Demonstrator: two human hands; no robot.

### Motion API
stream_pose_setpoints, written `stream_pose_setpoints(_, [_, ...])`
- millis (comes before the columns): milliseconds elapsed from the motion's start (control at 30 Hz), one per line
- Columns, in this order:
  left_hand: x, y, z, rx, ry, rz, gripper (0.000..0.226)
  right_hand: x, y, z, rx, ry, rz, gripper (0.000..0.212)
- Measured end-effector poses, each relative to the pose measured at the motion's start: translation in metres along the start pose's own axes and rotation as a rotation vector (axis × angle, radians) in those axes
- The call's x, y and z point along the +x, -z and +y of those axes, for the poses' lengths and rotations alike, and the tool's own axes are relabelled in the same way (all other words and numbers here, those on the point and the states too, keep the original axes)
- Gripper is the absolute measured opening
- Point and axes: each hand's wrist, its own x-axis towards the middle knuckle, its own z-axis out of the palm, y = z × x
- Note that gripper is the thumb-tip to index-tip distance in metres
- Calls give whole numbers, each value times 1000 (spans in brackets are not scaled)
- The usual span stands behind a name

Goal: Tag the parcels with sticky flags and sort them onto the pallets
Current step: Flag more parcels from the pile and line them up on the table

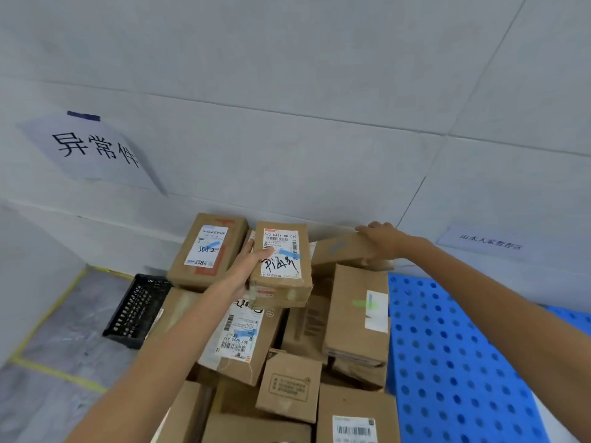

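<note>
The left grip [252, 266] is clamping on the small parcel [281, 270], with the thumb lying over the label and the fingers going round its left side. The parcel is sitting high on the pile, and a blue flag [289, 253] is already crossing its label. The right grip [380, 239] is closing over the far end of a flat parcel [340, 249], which is tilting at the back of the pile by the wall [287, 139]. Both cartons are looking light and stiff, since one hand is managing each, but their creased corners are likely denting easily. Taking hold across the short sides, clear of the flag, is seeming safest. Further out, a green-flagged carton [361, 311] is standing beside the blue pallet [463, 362], and a black crate [137, 310] is lying at the left. What the pile is resting on is staying hidden, the left fingertips are sitting out of sight, and the flat parcel's bluish mark is blurring too much to identify
</note>
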Motion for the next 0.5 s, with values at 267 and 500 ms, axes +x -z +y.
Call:
stream_pose_setpoints(267, [28,22,14,-62,-9,53,46,-18,33,31,325,-58,222,84])
stream_pose_setpoints(500, [48,19,16,-68,-27,89,43,-68,21,73,845,-150,378,75])
